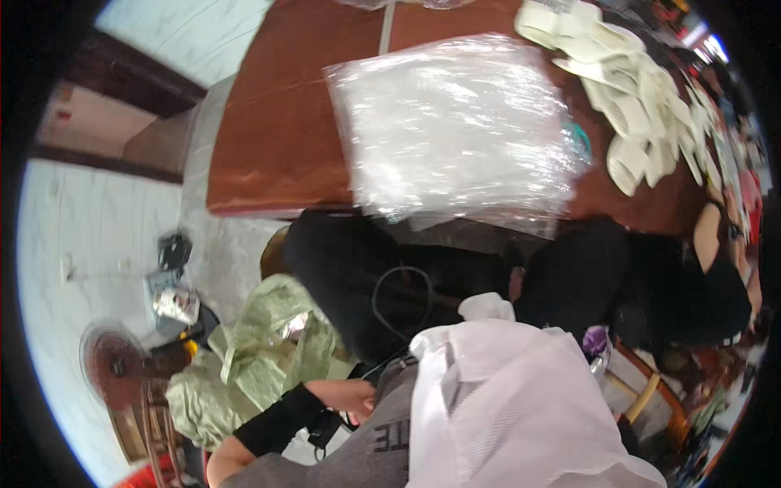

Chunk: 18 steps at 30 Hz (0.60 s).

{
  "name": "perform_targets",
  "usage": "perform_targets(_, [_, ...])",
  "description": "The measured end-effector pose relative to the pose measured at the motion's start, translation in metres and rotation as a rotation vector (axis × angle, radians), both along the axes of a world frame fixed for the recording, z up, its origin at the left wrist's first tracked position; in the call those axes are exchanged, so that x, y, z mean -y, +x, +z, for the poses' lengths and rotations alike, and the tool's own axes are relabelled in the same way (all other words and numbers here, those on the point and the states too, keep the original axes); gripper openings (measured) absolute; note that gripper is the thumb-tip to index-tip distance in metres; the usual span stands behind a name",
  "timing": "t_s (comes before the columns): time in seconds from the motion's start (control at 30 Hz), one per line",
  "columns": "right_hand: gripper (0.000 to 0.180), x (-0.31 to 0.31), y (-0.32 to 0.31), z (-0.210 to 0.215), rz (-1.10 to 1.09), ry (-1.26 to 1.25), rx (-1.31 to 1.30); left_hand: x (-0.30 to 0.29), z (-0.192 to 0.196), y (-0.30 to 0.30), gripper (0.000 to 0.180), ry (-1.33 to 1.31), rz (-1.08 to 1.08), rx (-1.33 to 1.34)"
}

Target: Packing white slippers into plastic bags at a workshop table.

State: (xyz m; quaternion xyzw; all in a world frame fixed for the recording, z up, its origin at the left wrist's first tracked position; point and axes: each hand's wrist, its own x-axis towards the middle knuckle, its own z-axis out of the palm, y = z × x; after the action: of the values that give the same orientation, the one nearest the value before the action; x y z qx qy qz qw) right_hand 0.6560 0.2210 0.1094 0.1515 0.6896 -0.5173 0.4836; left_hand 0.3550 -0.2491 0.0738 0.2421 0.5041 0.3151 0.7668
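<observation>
Cable (432, 301), looped near the left hand (346, 397), could snag if tugged; I cannot tell either grip's state.

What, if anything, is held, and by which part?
It cannot be told: the left hand is beside the grey shirt, fingers partly hidden; the right hand is out of view.
</observation>
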Motion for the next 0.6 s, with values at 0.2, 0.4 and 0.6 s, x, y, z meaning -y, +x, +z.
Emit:
perform_targets(0.2, [0.016,-0.018,-0.035,-0.016,-0.110,0.105,-0.194,0.034,-0.014,-0.026,0.024,-0.408,-0.403,-0.303])
perform_targets(0.4, [0.021,-0.029,-0.132,0.035,-0.517,0.558,-0.562,-0.002,0.040,-0.100,0.016,-0.144,0.344,-0.655])
perform_targets(0.6, [0.093,-0.035,-0.246,-0.028,0.157,1.049,-0.876,-0.156,0.030,-0.149,0.025,0.383,1.030,-1.118])
